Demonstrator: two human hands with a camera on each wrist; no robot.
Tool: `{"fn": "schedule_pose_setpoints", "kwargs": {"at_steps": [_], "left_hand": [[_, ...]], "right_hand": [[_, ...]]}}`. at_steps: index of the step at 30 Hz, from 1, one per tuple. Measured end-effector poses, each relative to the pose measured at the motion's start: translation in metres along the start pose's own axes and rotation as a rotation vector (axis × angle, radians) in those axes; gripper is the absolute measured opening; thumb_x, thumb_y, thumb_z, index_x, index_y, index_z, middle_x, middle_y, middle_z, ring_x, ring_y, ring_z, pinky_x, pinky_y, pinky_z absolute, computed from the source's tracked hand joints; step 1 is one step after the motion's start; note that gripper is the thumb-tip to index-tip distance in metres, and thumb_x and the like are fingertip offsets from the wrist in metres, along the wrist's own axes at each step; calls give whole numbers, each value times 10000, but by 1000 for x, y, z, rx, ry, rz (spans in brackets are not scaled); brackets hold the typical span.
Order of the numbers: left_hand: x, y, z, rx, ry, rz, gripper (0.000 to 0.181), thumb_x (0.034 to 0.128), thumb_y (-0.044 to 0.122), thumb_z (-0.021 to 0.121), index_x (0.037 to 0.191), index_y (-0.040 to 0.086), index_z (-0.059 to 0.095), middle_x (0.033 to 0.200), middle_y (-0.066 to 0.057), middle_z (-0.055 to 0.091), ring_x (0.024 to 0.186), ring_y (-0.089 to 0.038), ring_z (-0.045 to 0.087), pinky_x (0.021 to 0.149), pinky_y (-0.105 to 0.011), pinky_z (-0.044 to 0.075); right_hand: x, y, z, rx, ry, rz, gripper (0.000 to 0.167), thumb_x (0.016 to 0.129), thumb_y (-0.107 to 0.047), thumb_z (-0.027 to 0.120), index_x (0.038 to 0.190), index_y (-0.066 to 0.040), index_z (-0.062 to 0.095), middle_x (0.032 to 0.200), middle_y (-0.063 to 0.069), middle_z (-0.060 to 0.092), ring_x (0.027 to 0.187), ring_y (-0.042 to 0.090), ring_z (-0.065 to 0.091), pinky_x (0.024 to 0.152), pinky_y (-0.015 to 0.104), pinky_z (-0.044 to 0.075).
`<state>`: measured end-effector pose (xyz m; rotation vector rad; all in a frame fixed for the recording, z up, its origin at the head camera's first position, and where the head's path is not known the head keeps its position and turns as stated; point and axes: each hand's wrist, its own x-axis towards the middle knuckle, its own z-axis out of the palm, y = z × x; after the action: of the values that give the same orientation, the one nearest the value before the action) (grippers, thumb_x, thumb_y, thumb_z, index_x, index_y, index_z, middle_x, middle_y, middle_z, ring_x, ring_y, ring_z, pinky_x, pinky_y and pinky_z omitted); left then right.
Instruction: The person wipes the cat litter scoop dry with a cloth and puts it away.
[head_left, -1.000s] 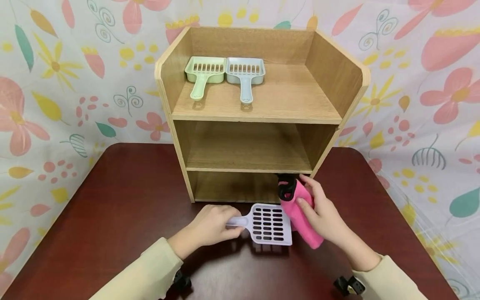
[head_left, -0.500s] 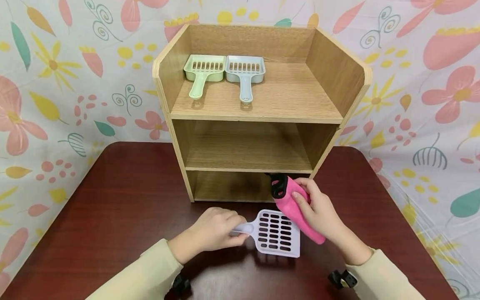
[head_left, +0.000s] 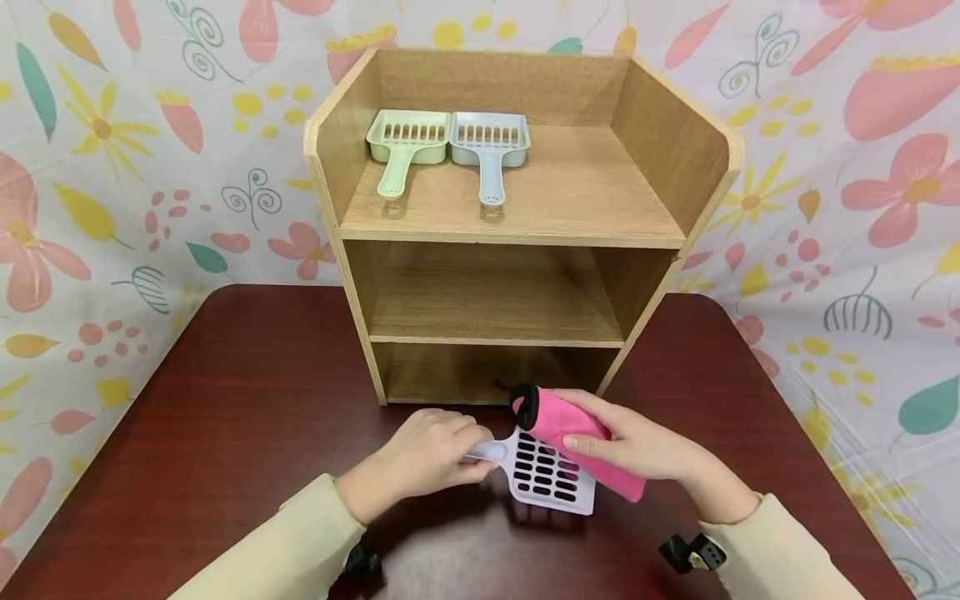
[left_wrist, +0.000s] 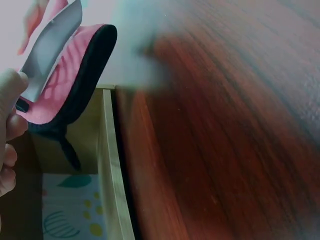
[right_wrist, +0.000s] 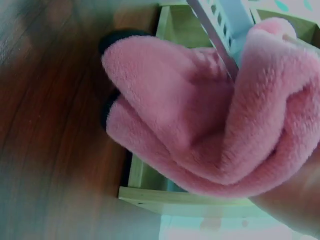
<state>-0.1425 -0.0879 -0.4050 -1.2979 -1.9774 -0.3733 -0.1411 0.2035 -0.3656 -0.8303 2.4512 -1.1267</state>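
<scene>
In the head view my left hand [head_left: 427, 454] grips the handle of a pale lavender litter scoop [head_left: 491, 451], its slotted blade pointing right above the table. My right hand [head_left: 630, 442] holds a folded pink cloth [head_left: 558, 417] with a black edge over the blade's far side, hiding part of the slots. The right wrist view has the fluffy cloth [right_wrist: 160, 95] folded around the blade of the scoop [right_wrist: 235, 25]. From the left wrist, the cloth [left_wrist: 70, 75] lies against the scoop [left_wrist: 50, 47], and a black loop dangles from it.
A wooden shelf unit [head_left: 495, 233] stands behind the hands on a dark red table [head_left: 247, 433]. On its top shelf sit a green scoop [head_left: 397, 167] and a blue scoop [head_left: 491, 171], each in a matching tray. A flowered sheet [head_left: 135, 208] hangs behind.
The scoop shifted right and toward me early on, then stayed nearly still. My right hand has swung the cloth left and nearer, over the blade; the left hand keeps its grip.
</scene>
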Motion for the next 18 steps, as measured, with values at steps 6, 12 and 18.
{"fn": "schedule_pose_setpoints", "kwargs": {"at_steps": [6, 12, 18], "left_hand": [[-1, -5, -2, -34, -83, -65, 233, 747, 299, 772, 841, 158, 612, 687, 96, 576, 546, -43, 513, 503, -206, 446], [1, -11, -5, -54, -83, -68, 216, 780, 312, 755, 890, 154, 657, 748, 90, 616, 595, -43, 556, 549, -218, 482], [5, -11, -2, -20, -70, -29, 226, 794, 320, 739, 889, 143, 633, 748, 86, 596, 606, -58, 560, 540, -226, 472]], "right_hand": [[3, 5, -6, 118, 96, -43, 414, 957, -154, 546, 1352, -150, 423, 1026, 93, 590, 809, 103, 625, 645, 292, 545], [4, 4, -14, 161, 124, -43, 324, 951, -117, 541, 1260, -116, 443, 993, 83, 586, 799, 140, 619, 655, 275, 530], [9, 3, -12, 13, 79, -155, 389, 918, -118, 603, 1281, -190, 484, 1082, 9, 587, 893, 98, 577, 724, 255, 511]]}}
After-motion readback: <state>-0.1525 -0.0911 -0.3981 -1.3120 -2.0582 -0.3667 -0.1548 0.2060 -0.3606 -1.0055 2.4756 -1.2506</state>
